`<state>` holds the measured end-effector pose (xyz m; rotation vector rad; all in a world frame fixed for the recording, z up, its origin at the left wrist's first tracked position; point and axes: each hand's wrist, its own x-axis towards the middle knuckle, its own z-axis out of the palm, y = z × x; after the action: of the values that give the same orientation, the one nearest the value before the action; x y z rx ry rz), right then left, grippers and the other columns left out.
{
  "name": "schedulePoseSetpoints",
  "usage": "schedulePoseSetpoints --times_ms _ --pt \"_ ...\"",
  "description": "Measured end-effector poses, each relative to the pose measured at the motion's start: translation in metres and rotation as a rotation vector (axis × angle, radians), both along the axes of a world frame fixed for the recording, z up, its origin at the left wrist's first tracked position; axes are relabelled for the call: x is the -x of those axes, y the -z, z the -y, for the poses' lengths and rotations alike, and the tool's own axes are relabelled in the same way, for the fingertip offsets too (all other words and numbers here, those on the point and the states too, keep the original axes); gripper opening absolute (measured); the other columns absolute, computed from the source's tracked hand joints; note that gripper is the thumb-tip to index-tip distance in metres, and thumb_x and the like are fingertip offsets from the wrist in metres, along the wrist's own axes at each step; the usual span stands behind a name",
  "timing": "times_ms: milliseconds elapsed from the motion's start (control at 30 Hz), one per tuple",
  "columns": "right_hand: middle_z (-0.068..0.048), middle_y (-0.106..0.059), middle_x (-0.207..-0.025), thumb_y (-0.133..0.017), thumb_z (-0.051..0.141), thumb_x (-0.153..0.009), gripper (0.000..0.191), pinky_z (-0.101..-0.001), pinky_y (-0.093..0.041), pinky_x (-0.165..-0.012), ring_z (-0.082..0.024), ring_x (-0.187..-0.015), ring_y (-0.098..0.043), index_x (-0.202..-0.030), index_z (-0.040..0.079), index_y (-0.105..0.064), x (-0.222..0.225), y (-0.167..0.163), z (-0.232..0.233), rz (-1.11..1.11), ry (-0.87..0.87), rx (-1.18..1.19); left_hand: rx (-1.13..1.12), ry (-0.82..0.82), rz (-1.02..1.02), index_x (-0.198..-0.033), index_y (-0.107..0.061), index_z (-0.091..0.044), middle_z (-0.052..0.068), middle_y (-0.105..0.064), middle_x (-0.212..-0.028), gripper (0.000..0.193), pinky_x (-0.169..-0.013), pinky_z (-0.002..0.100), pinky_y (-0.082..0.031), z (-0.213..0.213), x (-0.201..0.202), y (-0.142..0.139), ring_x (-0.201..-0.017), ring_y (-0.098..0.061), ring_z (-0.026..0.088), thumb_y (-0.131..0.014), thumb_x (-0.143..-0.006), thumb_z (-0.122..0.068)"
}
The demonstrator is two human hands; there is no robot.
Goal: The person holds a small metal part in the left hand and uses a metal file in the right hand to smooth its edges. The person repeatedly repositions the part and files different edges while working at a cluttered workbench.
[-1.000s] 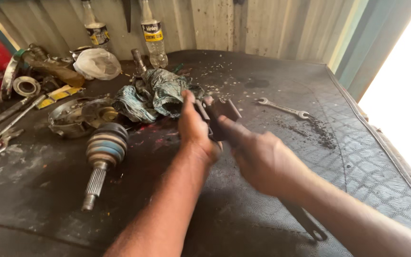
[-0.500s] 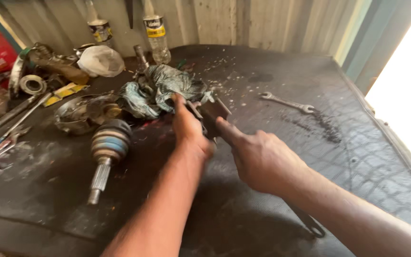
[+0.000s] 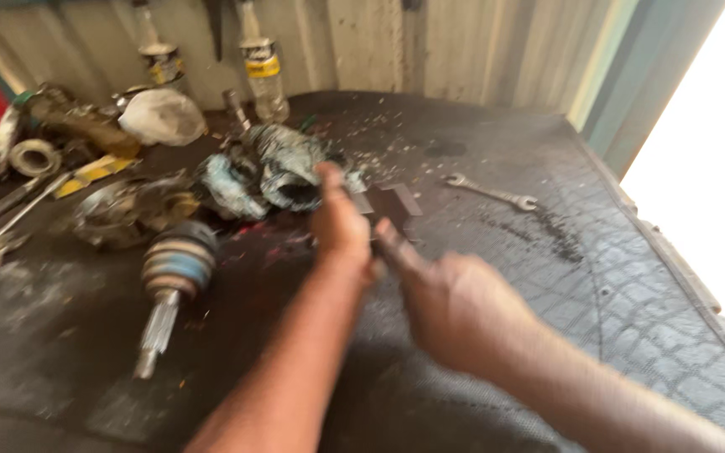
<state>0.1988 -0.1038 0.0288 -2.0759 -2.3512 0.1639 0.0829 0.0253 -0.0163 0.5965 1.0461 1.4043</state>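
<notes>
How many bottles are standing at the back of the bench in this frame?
2. One bottle stands against the corrugated wall behind the white rag; the other bottle stands just right of it. Both tops are cut off; clutter may hide more.

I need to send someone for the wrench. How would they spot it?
Start at the dark rubber mat and look at its far right part, beyond the right hand. The wrench lies flat there, alone: slim, silvery, open-ended, away from the greasy parts piled on the left.

Car repair workshop: greasy bench (image 3: 480,151), wrench (image 3: 490,192), axle joint (image 3: 174,273).
</notes>
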Motion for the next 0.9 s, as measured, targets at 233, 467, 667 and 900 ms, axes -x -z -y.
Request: schedulePoseSetpoints --times_ms 233,467,667,900 --pt "-0.019 -0.069 -0.074 -0.051 0.009 -0.091 0.086 -0.0499 -0.055 -0.063 -0.034 -0.066 -0.069 -0.168 0.021 -0.015 0.008 -0.007 0.005 0.024 0.008 -0.013 0.037 0.002 0.105 -0.114 -0.067 -0.005 0.005 -0.070 -0.097 0.078 -0.077 0.040 -0.057 0.004 -0.001 -0.002 -0.090 -0.069 0.021 -0.049 -0.088 -0.076" --pt "-0.017 -0.068 -0.062 -0.053 0.015 -0.092 0.066 -0.0477 -0.052 -0.052 -0.030 -0.055 -0.068 -0.156 0.019 -0.035 0.007 0.003 0.006 -0.402 -0.162 -0.277 -0.029 0.091 0.379 -0.115 -0.061 -0.008 0.008 -0.069 -0.096 0.075 -0.080 0.041 -0.060 0.002 0.007 -0.002 -0.084 -0.072 0.022 -0.055 -0.084 -0.076" --pt "-0.009 -0.068 -0.058 -0.055 0.022 -0.096 0.068 -0.0361 -0.056 -0.047 -0.019 -0.044 -0.065 -0.160 0.035 -0.036 0.008 -0.011 0.007 -0.774 0.128 0.109 -0.256 0.274 0.525 -0.113 -0.060 -0.006 0.011 -0.065 -0.100 0.090 -0.075 0.043 -0.058 0.003 0.002 0.007 -0.085 -0.068 0.025 -0.059 -0.078 -0.088" --pt "-0.010 -0.064 -0.057 -0.057 0.023 -0.095 0.069 -0.0371 -0.054 -0.048 -0.018 -0.044 -0.060 -0.160 0.035 -0.038 0.011 -0.015 0.004 -0.819 0.192 0.122 -0.170 0.232 0.523 -0.124 -0.060 -0.019 0.005 -0.067 -0.115 0.084 -0.096 0.048 -0.054 0.006 0.005 0.008 -0.110 -0.065 0.026 -0.057 -0.070 -0.083"
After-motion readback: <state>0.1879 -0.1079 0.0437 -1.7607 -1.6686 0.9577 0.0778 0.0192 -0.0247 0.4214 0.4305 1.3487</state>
